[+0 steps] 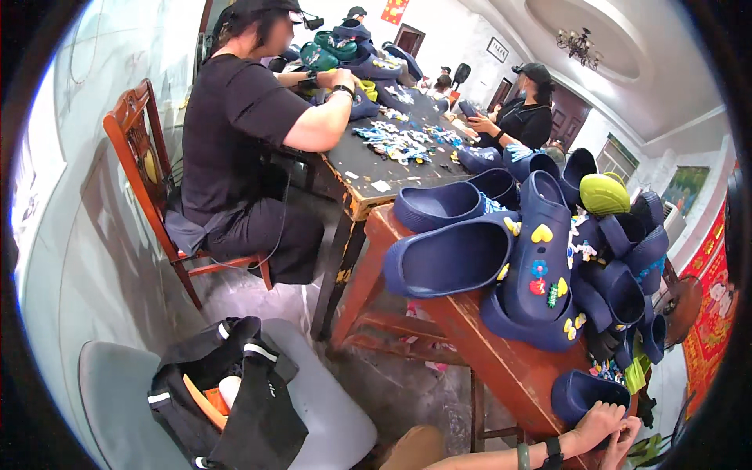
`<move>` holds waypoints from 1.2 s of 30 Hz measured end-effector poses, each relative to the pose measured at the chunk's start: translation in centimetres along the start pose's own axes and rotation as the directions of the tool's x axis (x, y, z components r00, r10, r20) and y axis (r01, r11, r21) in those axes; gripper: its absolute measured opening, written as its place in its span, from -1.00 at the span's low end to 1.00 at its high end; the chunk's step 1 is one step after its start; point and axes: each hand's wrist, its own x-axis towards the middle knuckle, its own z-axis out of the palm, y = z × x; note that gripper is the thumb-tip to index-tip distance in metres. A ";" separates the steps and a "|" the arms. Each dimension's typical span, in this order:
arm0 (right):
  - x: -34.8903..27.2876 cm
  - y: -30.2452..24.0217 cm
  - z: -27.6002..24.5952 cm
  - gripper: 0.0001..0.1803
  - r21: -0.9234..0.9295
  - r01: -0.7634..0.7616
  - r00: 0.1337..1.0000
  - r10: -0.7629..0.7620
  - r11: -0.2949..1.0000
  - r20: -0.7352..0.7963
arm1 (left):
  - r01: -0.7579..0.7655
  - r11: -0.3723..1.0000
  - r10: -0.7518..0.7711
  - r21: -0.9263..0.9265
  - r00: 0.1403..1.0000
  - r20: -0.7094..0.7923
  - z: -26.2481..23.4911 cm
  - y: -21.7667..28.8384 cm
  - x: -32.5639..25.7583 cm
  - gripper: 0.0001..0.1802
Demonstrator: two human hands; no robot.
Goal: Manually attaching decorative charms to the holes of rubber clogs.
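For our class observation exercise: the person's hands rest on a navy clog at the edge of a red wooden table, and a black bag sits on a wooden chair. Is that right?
Not quite. In the head view the black bag sits on a grey chair, not a wooden one. The hands do rest on a navy clog at the red table's edge.

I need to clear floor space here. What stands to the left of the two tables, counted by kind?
Wooden chair: 1, with a person sitting on it
Grey chair: 1
Black bag: 1, resting on the grey chair
Total: 3
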 end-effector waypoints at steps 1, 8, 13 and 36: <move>0.0 -0.1 0.0 -0.89 0.014 -0.014 1.000 0.014 1.000 -0.011 | 0.000 1.000 0.000 0.000 1.000 -0.018 0.1 0.1 0.0 -0.90; -0.5 -0.2 0.3 -0.87 -0.042 -0.020 0.999 0.018 0.999 -0.048 | -0.036 0.999 0.033 -0.029 0.996 -0.087 -2.3 0.1 0.5 -0.85; -1.1 1.1 0.1 -0.71 -0.134 -0.088 0.994 0.094 0.987 0.046 | -0.002 0.999 -0.002 -0.041 0.995 -0.103 -3.3 -0.7 0.9 -0.71; 4.1 3.9 -2.4 -0.62 0.095 0.431 0.802 -0.429 0.897 0.416 | -0.105 0.985 0.101 0.137 0.994 0.040 -5.1 -0.1 2.5 -0.59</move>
